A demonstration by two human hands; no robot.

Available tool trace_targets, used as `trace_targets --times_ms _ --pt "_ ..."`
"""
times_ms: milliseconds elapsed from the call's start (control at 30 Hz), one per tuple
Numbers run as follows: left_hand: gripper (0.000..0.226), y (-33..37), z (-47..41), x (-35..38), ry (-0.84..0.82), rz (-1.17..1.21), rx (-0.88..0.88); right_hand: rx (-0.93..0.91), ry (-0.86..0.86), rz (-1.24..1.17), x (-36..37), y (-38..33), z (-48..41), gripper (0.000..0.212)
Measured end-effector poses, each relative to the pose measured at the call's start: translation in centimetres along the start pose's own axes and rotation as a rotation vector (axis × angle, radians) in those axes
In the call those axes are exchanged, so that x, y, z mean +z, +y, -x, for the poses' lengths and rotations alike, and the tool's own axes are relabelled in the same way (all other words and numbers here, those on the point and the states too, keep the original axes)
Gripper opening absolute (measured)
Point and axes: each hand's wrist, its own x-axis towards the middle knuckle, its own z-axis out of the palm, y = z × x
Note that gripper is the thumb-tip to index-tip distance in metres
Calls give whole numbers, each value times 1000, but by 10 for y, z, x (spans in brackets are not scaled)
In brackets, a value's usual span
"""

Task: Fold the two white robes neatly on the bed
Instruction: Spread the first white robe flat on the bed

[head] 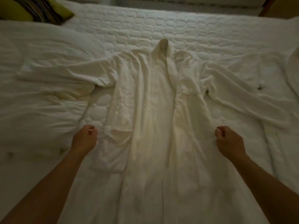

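Observation:
One white robe (155,120) lies spread lengthwise on the bed's quilted mattress (186,33), front open, collar at the far end and hem toward me. Its right sleeve (242,102) stretches out to the right. My left hand (85,137) sits at the robe's left edge by the pocket, fingers curled on the fabric. At the right edge, my right hand (229,140) grips the cloth the same way, and creases run toward it. More white fabric (293,62) at the far right edge may be the second robe; I cannot tell.
A crumpled white duvet (37,88) fills the left side of the bed. A green and striped cushion (37,10) lies at the far left corner. A small dark speck (260,87) sits on the fabric at the right.

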Motion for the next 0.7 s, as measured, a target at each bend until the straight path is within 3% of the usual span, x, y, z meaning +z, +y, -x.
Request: trace_targets --times_ms 100,200,267,367,433,533,633,700 --pt "19 12 -66 23 -38 107 -13 60 -33 -51 13 -23 -68 38" --pt "30 26 -115 51 -51 206 -16 121 -106 -154 28 -38 -112 44" --pt "26 51 -115 57 -37 209 23 87 -115 -200 35 -40 -127 45" --pt "26 59 -123 49 98 95 108 21 9 -121 26 -22 -134 39" --pt "22 46 -137 32 187 -20 42 48 110 -19 11 1 -138 35" --pt "23 36 -145 16 215 -142 -49 99 44 42 -3 17 -151 35" --pt "14 85 -126 35 405 -189 156 132 9 -26 -5 9 -160 40" --pt "10 147 -101 67 229 -37 325 119 26 -69 -1 6 -159 39"
